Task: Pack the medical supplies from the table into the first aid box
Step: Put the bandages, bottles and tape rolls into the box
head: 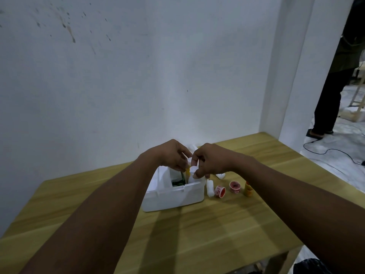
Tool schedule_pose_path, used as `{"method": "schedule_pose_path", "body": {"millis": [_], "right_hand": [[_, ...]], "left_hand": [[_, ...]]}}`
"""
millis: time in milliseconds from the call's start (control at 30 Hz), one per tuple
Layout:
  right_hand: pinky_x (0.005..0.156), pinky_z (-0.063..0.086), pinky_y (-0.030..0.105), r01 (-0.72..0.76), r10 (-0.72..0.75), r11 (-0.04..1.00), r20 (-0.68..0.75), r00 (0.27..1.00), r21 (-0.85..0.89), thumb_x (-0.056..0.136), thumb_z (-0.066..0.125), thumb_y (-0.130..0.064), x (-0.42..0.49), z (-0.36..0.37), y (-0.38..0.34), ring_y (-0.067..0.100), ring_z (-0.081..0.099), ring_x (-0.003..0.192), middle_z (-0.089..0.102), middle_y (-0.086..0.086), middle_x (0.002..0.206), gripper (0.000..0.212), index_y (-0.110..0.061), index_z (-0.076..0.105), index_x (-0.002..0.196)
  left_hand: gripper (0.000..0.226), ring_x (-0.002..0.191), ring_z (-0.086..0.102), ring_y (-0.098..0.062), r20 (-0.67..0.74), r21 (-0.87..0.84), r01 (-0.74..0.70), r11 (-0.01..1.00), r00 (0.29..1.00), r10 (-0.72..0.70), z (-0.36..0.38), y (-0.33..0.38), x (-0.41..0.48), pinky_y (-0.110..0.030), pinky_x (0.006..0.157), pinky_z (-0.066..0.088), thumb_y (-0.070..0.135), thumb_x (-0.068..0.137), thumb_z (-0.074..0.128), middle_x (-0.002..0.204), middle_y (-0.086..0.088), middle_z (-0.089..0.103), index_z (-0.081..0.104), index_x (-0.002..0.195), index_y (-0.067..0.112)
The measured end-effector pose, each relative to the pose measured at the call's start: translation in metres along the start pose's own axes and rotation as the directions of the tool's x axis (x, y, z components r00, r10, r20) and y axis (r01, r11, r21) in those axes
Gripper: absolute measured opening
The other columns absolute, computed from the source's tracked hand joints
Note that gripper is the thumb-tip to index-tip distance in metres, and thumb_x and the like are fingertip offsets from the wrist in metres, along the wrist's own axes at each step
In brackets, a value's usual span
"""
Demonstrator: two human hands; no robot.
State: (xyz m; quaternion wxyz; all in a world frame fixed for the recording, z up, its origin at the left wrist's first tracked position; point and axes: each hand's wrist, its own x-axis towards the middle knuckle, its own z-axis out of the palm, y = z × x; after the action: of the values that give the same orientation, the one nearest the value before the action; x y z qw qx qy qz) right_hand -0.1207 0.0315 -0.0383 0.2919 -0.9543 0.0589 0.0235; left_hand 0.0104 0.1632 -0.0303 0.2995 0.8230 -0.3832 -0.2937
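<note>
White with a yellow bit, a small thing point(191, 168) is pinched by the left hand point(173, 155) and the right hand point(209, 161). Both hands have curled fingers. They are right over the open first aid box point(173, 198), which sits on the wooden table point(197, 238). Just beside the box on the right lie a white roll point(210, 188), two red tape rolls point(220, 192) and a yellow bottle point(247, 189).

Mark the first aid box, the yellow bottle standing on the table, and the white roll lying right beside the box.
first aid box point(173, 196): head view, front wall.
yellow bottle point(247, 191): head view, its body.
white roll point(210, 188): head view, middle of its side.
</note>
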Motion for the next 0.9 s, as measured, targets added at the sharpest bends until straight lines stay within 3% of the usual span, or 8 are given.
{"method": "schedule_pose_path", "body": {"millis": [233, 400, 500, 600, 700, 800, 900], "right_hand": [[0.063, 0.058, 0.033, -0.069, 0.068, 0.996, 0.026, 0.997, 0.049, 0.078, 0.079, -0.012, -0.001, -0.004, 0.002, 0.012, 0.069, 0.062, 0.074, 0.004, 0.077, 0.028, -0.011, 0.071, 0.105], [0.061, 0.057, 0.030, -0.135, 0.138, 0.988, -0.043, 0.989, 0.069, 0.086, 0.063, -0.010, -0.009, -0.023, 0.001, 0.014, 0.070, 0.068, 0.073, 0.005, 0.081, 0.021, -0.009, 0.070, 0.106], [0.058, 0.055, 0.028, -0.180, 0.185, 0.982, -0.125, 0.975, 0.053, 0.087, 0.059, -0.012, -0.017, -0.040, 0.005, 0.016, 0.069, 0.069, 0.075, 0.010, 0.087, 0.020, -0.007, 0.070, 0.103], [0.055, 0.055, 0.027, -0.232, 0.239, 0.971, -0.178, 0.955, 0.059, 0.087, 0.058, -0.011, -0.025, -0.048, 0.011, 0.018, 0.070, 0.072, 0.075, 0.013, 0.090, 0.019, -0.005, 0.071, 0.100], [0.059, 0.058, 0.029, -0.273, 0.279, 0.960, -0.197, 0.940, 0.059, 0.086, 0.059, -0.011, -0.026, -0.042, 0.020, 0.021, 0.068, 0.076, 0.074, 0.015, 0.095, 0.018, -0.003, 0.071, 0.097], [0.065, 0.059, 0.033, -0.316, 0.312, 0.949, -0.154, 0.937, 0.001, 0.084, 0.063, -0.013, -0.021, -0.023, 0.028, 0.021, 0.065, 0.076, 0.073, 0.013, 0.101, 0.017, -0.005, 0.071, 0.098], [0.084, 0.057, 0.038, -0.331, 0.320, 0.942, -0.150, 0.936, -0.056, 0.083, 0.065, -0.016, -0.009, -0.001, 0.036, 0.025, 0.067, 0.097, 0.071, 0.010, 0.109, 0.021, -0.007, 0.071, 0.101]], "left_hand": [[0.038, 0.093, 0.072, -0.029, -0.030, -0.040, 0.034, 0.999, 0.999, -0.035, 0.004, -0.004, -0.001, -0.042, 0.087, 0.059, -0.014, 0.084, 0.065, 0.096, -0.014, 0.073, 0.067, 0.118, 0.002], [0.033, 0.087, 0.073, -0.025, -0.109, -0.030, 0.011, 0.999, 0.994, -0.015, 0.004, -0.002, -0.007, -0.037, 0.080, 0.061, -0.010, 0.084, 0.065, 0.097, -0.013, 0.074, 0.071, 0.112, 0.007], [0.029, 0.084, 0.075, -0.026, -0.180, -0.007, -0.017, 1.000, 0.984, 0.016, 0.004, 0.001, -0.012, -0.041, 0.082, 0.061, -0.008, 0.083, 0.065, 0.095, -0.010, 0.076, 0.072, 0.102, 0.013], [0.023, 0.079, 0.075, -0.023, -0.253, -0.011, -0.045, 0.999, 0.966, 0.041, 0.007, 0.005, -0.018, -0.037, 0.077, 0.062, 0.000, 0.087, 0.062, 0.093, -0.007, 0.076, 0.072, 0.104, 0.013], [0.022, 0.084, 0.072, -0.019, -0.327, 0.056, -0.089, 0.994, 0.939, 0.103, 0.012, 0.006, -0.021, -0.031, 0.075, 0.060, 0.008, 0.086, 0.062, 0.094, -0.002, 0.075, 0.074, 0.099, 0.021], [0.025, 0.096, 0.065, -0.013, -0.390, 0.151, -0.109, 0.983, 0.907, 0.160, 0.016, 0.002, -0.019, -0.023, 0.081, 0.048, 0.013, 0.087, 0.060, 0.103, 0.005, 0.071, 0.075, 0.103, 0.025], [0.024, 0.098, 0.060, -0.010, -0.452, 0.180, -0.081, 0.980, 0.878, 0.155, 0.015, -0.010, -0.015, -0.020, 0.085, 0.042, 0.016, 0.090, 0.060, 0.104, 0.007, 0.067, 0.074, 0.109, 0.022]]}}
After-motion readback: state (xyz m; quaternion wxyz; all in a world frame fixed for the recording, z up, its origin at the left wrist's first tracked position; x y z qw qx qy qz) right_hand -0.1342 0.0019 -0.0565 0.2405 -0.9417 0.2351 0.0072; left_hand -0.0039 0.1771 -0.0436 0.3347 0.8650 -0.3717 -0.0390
